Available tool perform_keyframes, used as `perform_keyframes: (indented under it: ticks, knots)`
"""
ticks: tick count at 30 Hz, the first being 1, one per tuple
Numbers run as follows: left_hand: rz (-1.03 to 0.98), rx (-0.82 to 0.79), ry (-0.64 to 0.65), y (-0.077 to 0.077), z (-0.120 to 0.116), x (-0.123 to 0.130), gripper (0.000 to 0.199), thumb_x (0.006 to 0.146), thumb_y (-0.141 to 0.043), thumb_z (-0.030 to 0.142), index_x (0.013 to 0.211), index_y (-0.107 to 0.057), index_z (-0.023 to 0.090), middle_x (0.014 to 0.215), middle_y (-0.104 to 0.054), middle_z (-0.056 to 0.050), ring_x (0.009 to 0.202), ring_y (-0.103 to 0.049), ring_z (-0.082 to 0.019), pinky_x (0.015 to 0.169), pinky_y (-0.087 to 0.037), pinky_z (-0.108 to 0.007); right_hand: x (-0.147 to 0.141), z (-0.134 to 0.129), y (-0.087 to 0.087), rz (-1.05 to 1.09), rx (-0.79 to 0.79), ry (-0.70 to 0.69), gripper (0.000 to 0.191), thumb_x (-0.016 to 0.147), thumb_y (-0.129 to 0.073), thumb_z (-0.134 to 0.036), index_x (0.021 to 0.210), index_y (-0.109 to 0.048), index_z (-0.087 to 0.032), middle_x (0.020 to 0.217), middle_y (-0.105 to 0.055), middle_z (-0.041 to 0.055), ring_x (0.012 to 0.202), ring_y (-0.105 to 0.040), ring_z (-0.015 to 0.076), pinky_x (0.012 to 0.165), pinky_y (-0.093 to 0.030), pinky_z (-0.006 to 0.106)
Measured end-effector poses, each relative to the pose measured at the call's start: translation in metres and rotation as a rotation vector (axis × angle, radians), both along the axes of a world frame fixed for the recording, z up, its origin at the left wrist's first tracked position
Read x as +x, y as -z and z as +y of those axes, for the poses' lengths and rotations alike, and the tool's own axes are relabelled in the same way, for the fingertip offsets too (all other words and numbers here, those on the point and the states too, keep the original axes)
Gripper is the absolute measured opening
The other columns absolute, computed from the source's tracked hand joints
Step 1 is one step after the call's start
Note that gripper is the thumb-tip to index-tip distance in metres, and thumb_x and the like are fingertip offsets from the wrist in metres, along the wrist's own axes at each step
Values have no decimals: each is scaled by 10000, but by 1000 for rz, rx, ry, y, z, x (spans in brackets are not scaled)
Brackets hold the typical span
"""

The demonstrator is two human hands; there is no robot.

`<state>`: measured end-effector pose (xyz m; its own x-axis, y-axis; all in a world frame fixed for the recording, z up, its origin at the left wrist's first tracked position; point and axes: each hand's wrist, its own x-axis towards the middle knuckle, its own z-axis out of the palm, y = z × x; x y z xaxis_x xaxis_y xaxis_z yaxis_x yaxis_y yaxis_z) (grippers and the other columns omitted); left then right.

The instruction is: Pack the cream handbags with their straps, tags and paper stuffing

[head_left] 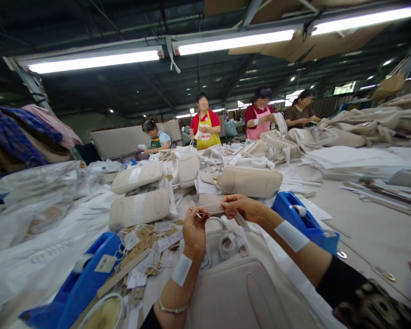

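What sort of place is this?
Probably a bag factory's finishing or packing area: many similar beige bags lie heaped together, with loose tags and blue tape dispensers nearby, and aproned people working beyond.

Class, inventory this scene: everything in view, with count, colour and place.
Large tube lights: three, white, overhead
Co-workers: four, mixed clothing, behind the bags
Garments: several, blue and pink, far left
Bags: many, beige, centre
Sheets: many, white, right
Tape dispensers: two, blue, left and right
Tags: many, white, left
Tub: one, white-rimmed, bottom left
Cord: count unclear, pale, between hands
Left hand, right hand: one each, bare, centre
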<state>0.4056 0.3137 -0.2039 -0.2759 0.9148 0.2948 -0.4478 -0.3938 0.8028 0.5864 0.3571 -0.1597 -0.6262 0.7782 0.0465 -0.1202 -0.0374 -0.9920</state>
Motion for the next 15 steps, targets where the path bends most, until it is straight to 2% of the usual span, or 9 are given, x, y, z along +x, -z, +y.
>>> perform_keyframes:
  ticks: [3, 5, 7, 9, 12, 15]
  knots:
    - [186, -45, -84, 5, 0, 1, 223, 853, -516, 405, 780, -533, 195, 814, -659, -36, 710, -614, -152, 675, -496, -279, -5, 9, -6, -24, 42, 108, 409, 620, -792, -495, 686, -529, -190, 524, -390, -91, 452, -328, 63, 478, -351, 228]
    - [354, -81, -147, 10, 0, 2, 175, 870, -510, 354, 815, -577, 201, 839, -670, -45, 715, -610, -165, 656, -472, -273, -9, 19, -10, -67, 98, 208, 366, 646, -765, -477, 697, -543, -190, 512, -381, -91, 443, -314, 66, 453, -303, 224]
    - [536, -123, -184, 18, 0, 4, 77, 812, -578, 231, 743, -603, 208, 724, -642, -29, 701, -597, -184, 692, -454, -289, -16, 31, -10, -141, 171, 316, 303, 692, -740, -434, 702, -561, -189, 523, -406, -80, 457, -343, 74, 459, -303, 225]
    - [699, -170, -193, 28, 0, 6, 178, 709, -619, 96, 588, -565, 215, 581, -570, -14, 697, -594, -212, 761, -441, -323, -24, 41, -5, -260, 239, 393, 247, 748, -726, -374, 700, -580, -181, 556, -459, -60, 510, -419, 90, 497, -357, 229]
    - [870, -214, -207, 40, 0, 9, 267, 646, -591, 1, 517, -513, 221, 593, -583, -38, 776, -612, -255, 861, -419, -373, -40, 50, 12, -484, 301, 416, 191, 847, -691, -319, 779, -623, -154, 740, -596, -12, 683, -562, 127, 633, -482, 266]
    - [968, -227, -232, 44, 0, 10, 222, 681, -550, -8, 660, -596, 208, 788, -669, -95, 878, -618, -277, 910, -402, -401, -53, 54, 32, -653, 324, 376, 175, 921, -631, -325, 981, -644, -161, 1016, -650, 42, 876, -629, 165, 766, -540, 334]
